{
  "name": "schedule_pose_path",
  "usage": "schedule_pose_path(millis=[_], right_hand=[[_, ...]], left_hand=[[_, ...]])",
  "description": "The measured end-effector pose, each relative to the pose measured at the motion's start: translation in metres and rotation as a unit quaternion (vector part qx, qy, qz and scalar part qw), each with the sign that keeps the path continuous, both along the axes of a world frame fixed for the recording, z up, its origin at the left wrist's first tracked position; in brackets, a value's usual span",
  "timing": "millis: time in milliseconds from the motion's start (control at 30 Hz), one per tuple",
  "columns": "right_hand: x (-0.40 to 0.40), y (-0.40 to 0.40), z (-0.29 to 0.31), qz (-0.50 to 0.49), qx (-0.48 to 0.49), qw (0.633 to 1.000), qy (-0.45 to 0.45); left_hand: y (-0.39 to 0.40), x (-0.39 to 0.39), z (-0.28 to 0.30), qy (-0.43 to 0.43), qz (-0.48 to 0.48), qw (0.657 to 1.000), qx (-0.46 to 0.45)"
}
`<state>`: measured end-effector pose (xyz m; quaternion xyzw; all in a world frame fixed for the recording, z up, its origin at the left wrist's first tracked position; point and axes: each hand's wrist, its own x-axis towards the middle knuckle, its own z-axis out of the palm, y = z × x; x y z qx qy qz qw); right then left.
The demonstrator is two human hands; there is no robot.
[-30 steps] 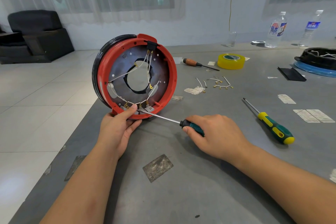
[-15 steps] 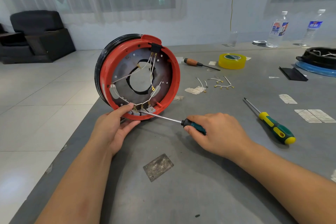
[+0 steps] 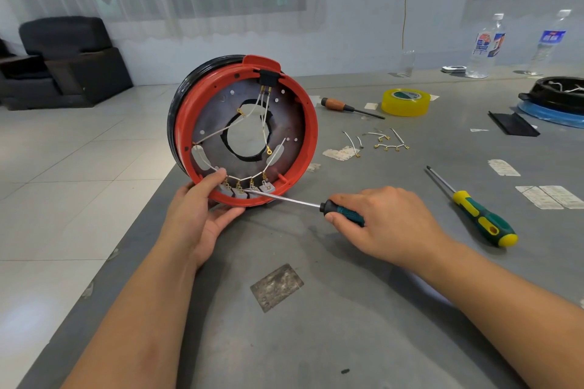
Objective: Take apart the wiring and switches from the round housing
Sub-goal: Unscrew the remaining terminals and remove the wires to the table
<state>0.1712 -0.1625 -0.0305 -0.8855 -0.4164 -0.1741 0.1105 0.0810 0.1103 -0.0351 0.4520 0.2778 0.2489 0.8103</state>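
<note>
The round red housing (image 3: pixel 311 133) stands on its edge near the table's left side, its open face towards me. White wires (image 3: pixel 264 123) with brass terminals run from a black switch (image 3: pixel 268 76) at the top to several grey switches (image 3: pixel 246 191) along the bottom rim. My left hand (image 3: pixel 202 215) grips the lower rim, thumb inside by the grey switches. My right hand (image 3: pixel 385 224) holds a green-handled screwdriver (image 3: pixel 294 200), and its tip sits at the grey switches.
On the grey table (image 3: pixel 347 325) lie a yellow-and-green screwdriver (image 3: pixel 474 211), a wooden-handled screwdriver (image 3: pixel 347 107), a roll of yellow tape (image 3: pixel 406 102) and loose removed wires (image 3: pixel 382 139). Another black housing (image 3: pixel 556 95) on a blue base sits far right. Two bottles (image 3: pixel 485 47) stand behind.
The housing has shifted slightly right and turned a little. My left thumb has slid further inside the rim. The screwdriver tip stays at the bottom switches.
</note>
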Motion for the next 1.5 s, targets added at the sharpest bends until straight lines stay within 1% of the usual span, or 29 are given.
schedule_pose_path(millis=[200,400,567,733,900,1000,1233,1433,1500], right_hand=[[0.005,-0.002,0.005,0.01,-0.013,1.0,0.014],[0.012,-0.005,0.012,0.024,-0.014,0.999,0.031],[0.017,-0.001,0.015,0.031,-0.01,0.999,0.022],[0.022,0.001,0.024,0.043,-0.038,0.998,0.017],[0.021,0.003,0.038,0.051,-0.043,0.997,-0.025],[0.019,0.003,0.043,0.056,-0.042,0.997,-0.034],[0.018,0.005,0.055,0.055,-0.064,0.996,-0.006],[0.022,0.01,0.062,0.047,-0.094,0.994,-0.005],[0.022,0.01,0.06,0.048,-0.089,0.995,-0.009]], left_hand=[[-0.002,0.003,-0.006,0.026,0.042,0.997,0.057],[-0.003,0.007,-0.011,0.039,0.054,0.992,0.103],[-0.003,0.011,-0.017,0.03,0.057,0.992,0.105],[-0.002,0.012,-0.019,0.011,0.063,0.992,0.112],[-0.002,0.013,-0.022,0.002,0.062,0.991,0.119],[-0.001,0.014,-0.024,0.005,0.065,0.991,0.119],[-0.001,0.015,-0.026,-0.004,0.061,0.991,0.122],[-0.003,0.013,-0.025,-0.012,0.052,0.989,0.136],[-0.003,0.014,-0.025,-0.01,0.05,0.989,0.137]])
